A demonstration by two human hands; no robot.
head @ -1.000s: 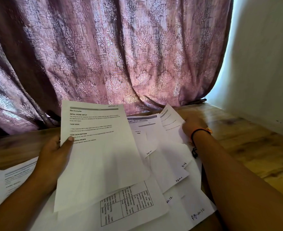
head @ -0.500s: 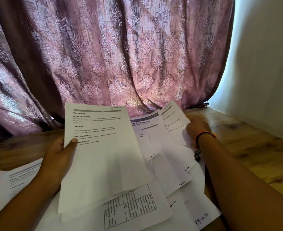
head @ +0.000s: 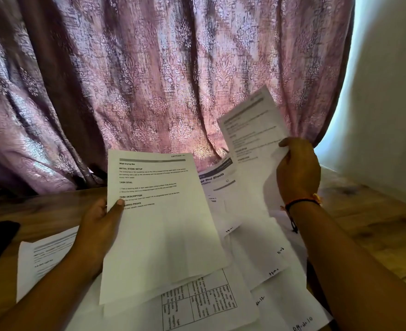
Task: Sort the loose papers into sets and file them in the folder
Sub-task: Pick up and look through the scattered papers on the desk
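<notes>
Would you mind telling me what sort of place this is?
Probably a room in a home: a patterned curtain hangs behind a wooden table strewn with papers, beside a plain wall.

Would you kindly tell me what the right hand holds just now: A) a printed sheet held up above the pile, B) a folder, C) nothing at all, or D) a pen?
A: the right hand grips a printed sheet by its edge, up above the pile of papers on the table.
</notes>
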